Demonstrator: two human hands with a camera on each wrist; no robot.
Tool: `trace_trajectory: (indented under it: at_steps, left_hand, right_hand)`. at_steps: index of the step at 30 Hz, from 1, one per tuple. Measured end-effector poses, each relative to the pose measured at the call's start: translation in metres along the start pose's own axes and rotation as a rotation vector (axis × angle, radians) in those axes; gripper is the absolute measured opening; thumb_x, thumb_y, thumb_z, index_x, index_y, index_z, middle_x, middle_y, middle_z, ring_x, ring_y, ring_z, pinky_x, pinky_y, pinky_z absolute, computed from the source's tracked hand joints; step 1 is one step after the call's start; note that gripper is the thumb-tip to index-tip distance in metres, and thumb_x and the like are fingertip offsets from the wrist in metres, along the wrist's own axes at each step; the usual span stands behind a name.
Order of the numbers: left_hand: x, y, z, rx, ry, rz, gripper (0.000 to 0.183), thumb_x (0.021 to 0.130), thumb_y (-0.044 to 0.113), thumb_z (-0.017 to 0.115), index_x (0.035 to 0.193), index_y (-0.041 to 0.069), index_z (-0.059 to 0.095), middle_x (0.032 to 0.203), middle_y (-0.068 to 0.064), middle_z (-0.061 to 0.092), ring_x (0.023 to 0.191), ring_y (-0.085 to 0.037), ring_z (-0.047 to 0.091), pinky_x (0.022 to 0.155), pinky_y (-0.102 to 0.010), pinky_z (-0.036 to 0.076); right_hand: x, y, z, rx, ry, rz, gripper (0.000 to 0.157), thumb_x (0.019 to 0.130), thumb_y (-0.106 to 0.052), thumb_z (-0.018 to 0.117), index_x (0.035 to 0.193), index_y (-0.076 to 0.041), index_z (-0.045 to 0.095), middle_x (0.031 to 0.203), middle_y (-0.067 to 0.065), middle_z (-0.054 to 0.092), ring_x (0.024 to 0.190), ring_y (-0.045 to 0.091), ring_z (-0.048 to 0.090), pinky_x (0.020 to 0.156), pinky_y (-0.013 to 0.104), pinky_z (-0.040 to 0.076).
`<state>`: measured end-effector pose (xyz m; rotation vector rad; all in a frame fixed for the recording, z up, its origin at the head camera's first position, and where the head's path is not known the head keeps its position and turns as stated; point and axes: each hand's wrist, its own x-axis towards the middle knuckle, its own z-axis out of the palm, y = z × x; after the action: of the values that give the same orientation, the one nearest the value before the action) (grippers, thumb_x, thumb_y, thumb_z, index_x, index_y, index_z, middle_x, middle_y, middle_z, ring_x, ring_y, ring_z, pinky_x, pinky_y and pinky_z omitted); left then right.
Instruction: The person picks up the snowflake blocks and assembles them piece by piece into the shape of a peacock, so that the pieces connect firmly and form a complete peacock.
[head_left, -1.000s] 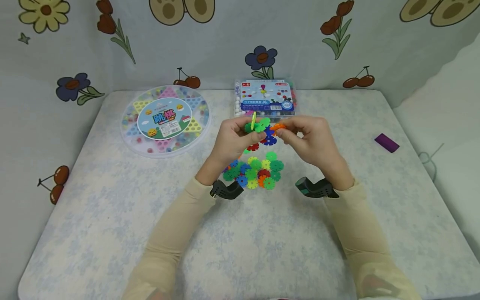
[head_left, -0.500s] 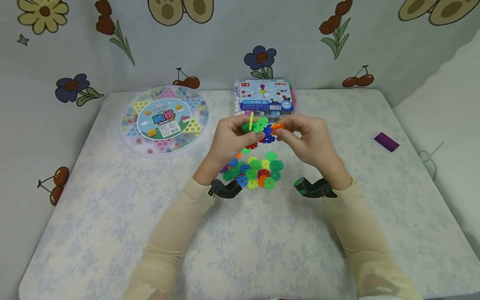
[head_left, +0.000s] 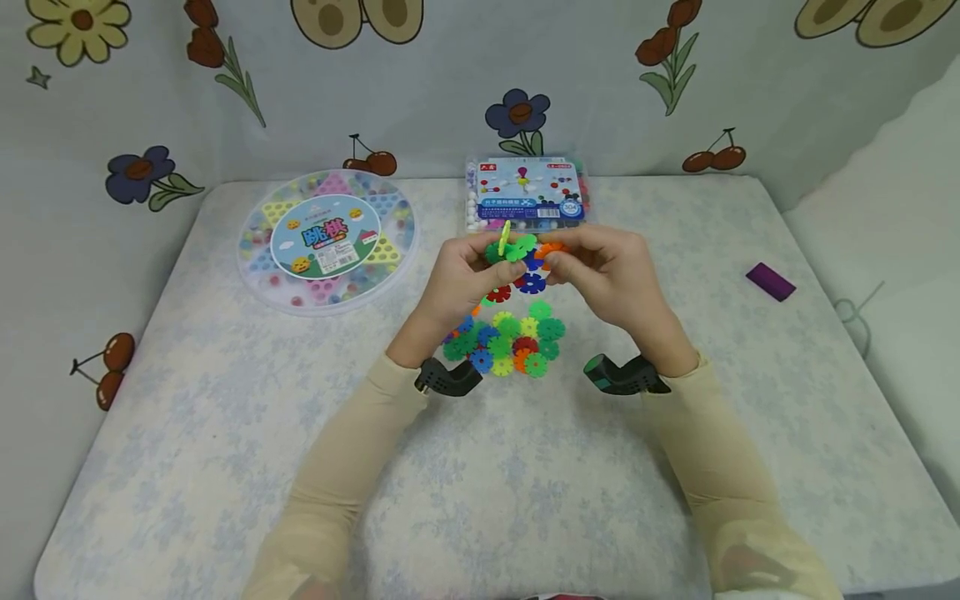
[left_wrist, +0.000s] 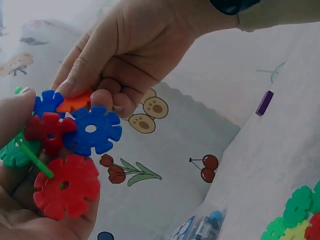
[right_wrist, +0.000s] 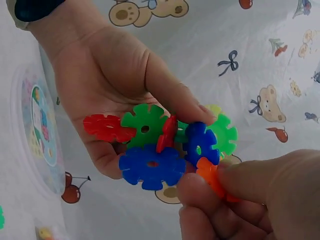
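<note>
Left to right, I count one round board point(head_left: 326, 237), one left hand point(head_left: 467, 279), one pile point(head_left: 502, 346) of notched discs too overlapped to number, one joined cluster point(head_left: 519, 249), one box point(head_left: 531, 190), one orange disc point(head_left: 551, 249), one right hand point(head_left: 611, 271) and one purple block point(head_left: 771, 282). My wrist views show two red discs point(left_wrist: 67, 185) and two blue discs point(left_wrist: 95, 129) in the cluster; its green discs point(right_wrist: 142, 125) partly hide one another.

The table point(head_left: 225, 450) is white, mottled pale blue. Behind it hangs a pale cloth point(head_left: 442, 92) printed with flowers, cherries and paws. The board lies at the far left, the box at the far edge behind the hands, and the block alone on the right.

Both forearms, in beige sleeves point(head_left: 341, 467), reach forward and angle inward. The left hand pinches the cluster above the table, just beyond the pile, thumb on the near side. The right hand pinches the orange disc between thumb and fingers, against a blue disc of the cluster; I cannot tell whether the two are slotted together.
</note>
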<state>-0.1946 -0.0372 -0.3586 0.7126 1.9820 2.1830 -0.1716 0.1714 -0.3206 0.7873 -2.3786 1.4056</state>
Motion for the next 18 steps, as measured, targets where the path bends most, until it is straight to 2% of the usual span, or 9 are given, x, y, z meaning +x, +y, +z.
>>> trace_trajectory:
  at_steps: [3, 6, 9, 12, 15, 18]
  left_hand:
    - [-0.001, 0.002, -0.001, 0.008, 0.035, 0.023, 0.031, 0.094, -0.007, 0.064, 0.125, -0.013, 0.063, 0.103, -0.015, 0.070, 0.068, -0.008, 0.061, 0.061, -0.021, 0.051]
    - [-0.003, 0.004, -0.001, 0.045, 0.056, 0.074, 0.032, 0.089, -0.009, 0.069, 0.120, -0.014, 0.065, 0.111, -0.028, 0.068, 0.072, -0.006, 0.064, 0.066, -0.022, 0.055]
    - [-0.003, 0.005, 0.000, 0.107, 0.029, 0.132, 0.032, 0.085, -0.010, 0.073, 0.116, -0.014, 0.067, 0.111, -0.030, 0.069, 0.083, -0.010, 0.067, 0.080, -0.026, 0.059]
    - [-0.004, 0.006, 0.003, 0.158, 0.005, 0.171, 0.032, 0.083, -0.010, 0.077, 0.113, -0.013, 0.069, 0.110, -0.029, 0.069, 0.097, -0.021, 0.071, 0.096, -0.034, 0.059]
    - [-0.005, 0.007, 0.004, 0.205, -0.007, 0.191, 0.027, 0.082, -0.008, 0.079, 0.107, -0.012, 0.072, 0.104, -0.026, 0.070, 0.095, -0.029, 0.070, 0.094, -0.037, 0.060]
    - [-0.006, 0.008, 0.002, 0.279, -0.019, 0.191, 0.024, 0.080, -0.003, 0.083, 0.103, -0.008, 0.075, 0.097, -0.021, 0.071, 0.089, -0.026, 0.068, 0.086, -0.033, 0.060]
  right_hand:
    - [0.000, 0.000, -0.004, 0.025, 0.058, 0.038, 0.021, 0.090, 0.011, 0.068, 0.111, 0.013, 0.070, 0.092, 0.025, 0.074, 0.070, -0.008, 0.065, 0.072, 0.012, 0.056]
    - [-0.001, -0.001, -0.009, 0.049, 0.123, 0.012, 0.023, 0.090, 0.015, 0.066, 0.112, 0.012, 0.071, 0.093, 0.007, 0.075, 0.074, -0.003, 0.065, 0.071, 0.013, 0.056]
    - [-0.002, -0.003, -0.011, 0.053, 0.131, -0.087, 0.026, 0.087, 0.018, 0.066, 0.113, 0.012, 0.072, 0.094, -0.014, 0.069, 0.079, -0.001, 0.066, 0.072, 0.014, 0.056]
    - [-0.003, -0.005, -0.010, 0.068, 0.101, -0.145, 0.028, 0.085, 0.019, 0.068, 0.113, 0.014, 0.070, 0.095, -0.020, 0.067, 0.080, -0.001, 0.066, 0.073, 0.014, 0.056]
    - [-0.004, -0.005, -0.009, 0.094, 0.094, -0.151, 0.026, 0.084, 0.019, 0.069, 0.110, 0.017, 0.068, 0.097, -0.021, 0.068, 0.079, -0.002, 0.067, 0.074, 0.014, 0.057]
    - [-0.004, -0.005, -0.009, 0.114, 0.092, -0.164, 0.021, 0.083, 0.021, 0.068, 0.104, 0.018, 0.068, 0.098, -0.022, 0.069, 0.081, -0.001, 0.067, 0.078, 0.014, 0.057]
